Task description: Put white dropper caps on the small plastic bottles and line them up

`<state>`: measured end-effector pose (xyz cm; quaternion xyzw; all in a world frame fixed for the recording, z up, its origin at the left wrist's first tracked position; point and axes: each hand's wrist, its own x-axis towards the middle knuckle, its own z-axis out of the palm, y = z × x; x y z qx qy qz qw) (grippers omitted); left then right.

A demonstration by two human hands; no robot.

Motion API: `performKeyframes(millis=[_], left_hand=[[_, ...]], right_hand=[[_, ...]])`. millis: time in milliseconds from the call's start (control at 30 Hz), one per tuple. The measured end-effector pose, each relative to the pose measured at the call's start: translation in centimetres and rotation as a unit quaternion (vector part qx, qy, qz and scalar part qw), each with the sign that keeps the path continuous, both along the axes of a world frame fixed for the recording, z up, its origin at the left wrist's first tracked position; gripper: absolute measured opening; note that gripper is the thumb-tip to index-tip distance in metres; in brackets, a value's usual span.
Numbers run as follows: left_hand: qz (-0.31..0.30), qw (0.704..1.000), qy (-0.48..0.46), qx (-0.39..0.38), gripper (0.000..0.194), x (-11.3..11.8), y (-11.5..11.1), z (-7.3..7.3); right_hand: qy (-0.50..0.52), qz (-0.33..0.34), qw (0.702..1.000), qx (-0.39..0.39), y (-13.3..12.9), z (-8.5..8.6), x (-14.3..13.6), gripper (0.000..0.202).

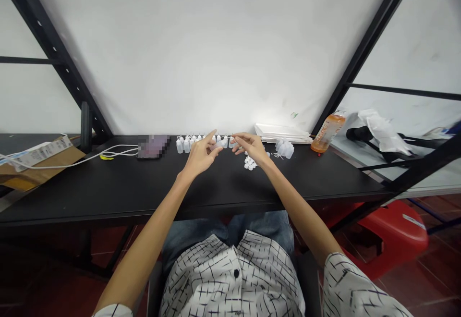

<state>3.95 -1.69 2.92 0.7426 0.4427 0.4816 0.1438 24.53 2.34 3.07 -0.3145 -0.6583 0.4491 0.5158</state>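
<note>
My left hand (pixel 202 154) is closed, thumb and fingers pinching a small translucent squeeze bottle (pixel 222 142) that tilts to the right. Facing it, my right hand (pixel 252 147) has its fingers curled together near the bottle's end; anything between those fingertips is too small to make out. Behind my hands, several small capped bottles (pixel 180 145) stand in a row along the wall, partly hidden by my left hand. A little pile of white caps (pixel 249 164) lies just below my right hand. Farther right is a cluster of uncapped-looking translucent bottles (pixel 284 148).
Flat white sheets or bags (pixel 283 133) lie against the wall, beside an orange drink bottle (pixel 328 130). On the left are a blurred-out flat object (pixel 153 146), a white cable (pixel 90 162) and a cardboard package (pixel 46 163). Black frame posts flank the black table (pixel 126 187).
</note>
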Motion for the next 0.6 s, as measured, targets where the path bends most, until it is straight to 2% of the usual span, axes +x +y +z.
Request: performKeyframes(millis=[67, 167, 233, 333, 433, 600], left_hand=[[-0.003, 0.999, -0.024, -0.024, 0.058, 0.0, -0.1, 0.2], [0.008, 0.999, -0.016, -0.04, 0.056, 0.0, -0.1, 0.3], [0.005, 0.999, 0.01, -0.041, 0.051, -0.1, -0.1, 0.2], [-0.002, 0.998, 0.042, -0.039, 0.049, -0.2, -0.1, 0.1], [-0.025, 0.997, 0.061, -0.027, 0.051, -0.4, -0.2, 0.2], [-0.054, 0.996, 0.074, -0.012, 0.047, -0.7, -0.3, 0.2]], right_hand=[[-0.007, -0.044, 0.999, 0.02, 0.4, 0.1, 0.7, 0.048], [-0.096, -0.13, 0.984, 0.07, 0.8, 0.3, 2.1, 0.03], [-0.214, -0.198, 0.949, 0.119, 0.8, 0.4, 3.0, 0.019], [-0.359, -0.262, 0.884, 0.144, 0.7, 0.6, 3.8, 0.022], [-0.422, -0.268, 0.857, 0.122, 0.4, 0.9, 4.3, 0.024], [-0.485, -0.196, 0.848, 0.087, 0.1, 1.2, 4.6, 0.017]])
